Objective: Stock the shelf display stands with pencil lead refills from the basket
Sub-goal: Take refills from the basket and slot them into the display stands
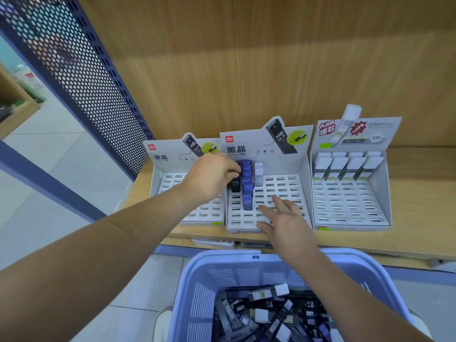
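Your left hand (209,176) pinches a black lead box (235,185) at the far left of the middle stand (283,186), just beside a row of blue boxes (246,186). Your right hand (286,225) lies loose, fingers spread, on that stand's near slots. More lead boxes (271,309) fill the blue basket (222,275) near you.

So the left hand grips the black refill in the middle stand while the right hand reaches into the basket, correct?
Not quite. The head view shows the right hand open over the empty front slots of the middle stand, not in the basket. The left hand does grip the black refill in that stand.
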Action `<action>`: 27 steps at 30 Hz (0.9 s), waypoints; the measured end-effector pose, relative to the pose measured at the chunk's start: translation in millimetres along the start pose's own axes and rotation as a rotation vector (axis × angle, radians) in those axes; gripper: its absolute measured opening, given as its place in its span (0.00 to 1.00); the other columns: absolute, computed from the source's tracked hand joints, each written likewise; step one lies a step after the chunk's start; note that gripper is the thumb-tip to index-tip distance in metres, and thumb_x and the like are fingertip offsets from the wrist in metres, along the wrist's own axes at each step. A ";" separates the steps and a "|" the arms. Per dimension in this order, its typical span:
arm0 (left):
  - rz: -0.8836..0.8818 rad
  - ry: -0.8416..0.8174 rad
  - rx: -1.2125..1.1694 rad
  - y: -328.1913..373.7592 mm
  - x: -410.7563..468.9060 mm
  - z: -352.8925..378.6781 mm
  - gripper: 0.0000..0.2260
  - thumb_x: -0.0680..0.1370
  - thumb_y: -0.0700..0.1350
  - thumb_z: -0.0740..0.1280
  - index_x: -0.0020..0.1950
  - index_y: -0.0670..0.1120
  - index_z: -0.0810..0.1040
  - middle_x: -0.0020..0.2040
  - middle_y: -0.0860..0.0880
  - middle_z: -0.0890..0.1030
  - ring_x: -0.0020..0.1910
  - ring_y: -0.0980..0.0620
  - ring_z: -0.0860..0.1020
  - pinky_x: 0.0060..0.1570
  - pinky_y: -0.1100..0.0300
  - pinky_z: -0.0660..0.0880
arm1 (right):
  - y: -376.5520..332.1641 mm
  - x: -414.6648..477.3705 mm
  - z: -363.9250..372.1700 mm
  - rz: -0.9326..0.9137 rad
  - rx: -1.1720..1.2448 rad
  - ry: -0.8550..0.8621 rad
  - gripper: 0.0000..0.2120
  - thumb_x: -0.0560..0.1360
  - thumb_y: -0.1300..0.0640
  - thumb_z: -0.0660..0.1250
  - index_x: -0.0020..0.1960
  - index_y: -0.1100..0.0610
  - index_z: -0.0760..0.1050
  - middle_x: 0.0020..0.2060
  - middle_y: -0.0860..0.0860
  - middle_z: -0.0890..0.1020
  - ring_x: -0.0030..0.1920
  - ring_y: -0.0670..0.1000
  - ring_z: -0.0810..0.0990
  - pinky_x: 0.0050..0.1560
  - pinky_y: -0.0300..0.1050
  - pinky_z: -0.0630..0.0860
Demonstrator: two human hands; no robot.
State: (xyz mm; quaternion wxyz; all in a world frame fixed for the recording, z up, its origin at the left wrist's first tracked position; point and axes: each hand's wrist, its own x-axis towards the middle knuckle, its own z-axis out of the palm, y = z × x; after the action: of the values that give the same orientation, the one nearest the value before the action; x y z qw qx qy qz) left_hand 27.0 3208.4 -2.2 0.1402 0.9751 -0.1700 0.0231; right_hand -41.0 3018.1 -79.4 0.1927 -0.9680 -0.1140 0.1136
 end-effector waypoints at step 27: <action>-0.267 -0.693 -0.138 87.9 -187.6 157.0 0.11 0.77 0.41 0.60 0.51 0.47 0.82 0.50 0.46 0.83 0.48 0.46 0.79 0.48 0.54 0.77 | 82.1 -98.4 49.1 0.301 0.213 -0.429 0.10 0.79 0.59 0.64 0.57 0.61 0.77 0.51 0.57 0.81 0.52 0.59 0.80 0.51 0.50 0.77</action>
State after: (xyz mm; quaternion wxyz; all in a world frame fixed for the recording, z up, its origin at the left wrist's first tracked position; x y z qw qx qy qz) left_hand -179.7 3145.9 -146.8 0.1416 0.9270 -0.0800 -0.3380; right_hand -132.8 2935.3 -139.1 0.2455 -0.9023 0.0056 0.3545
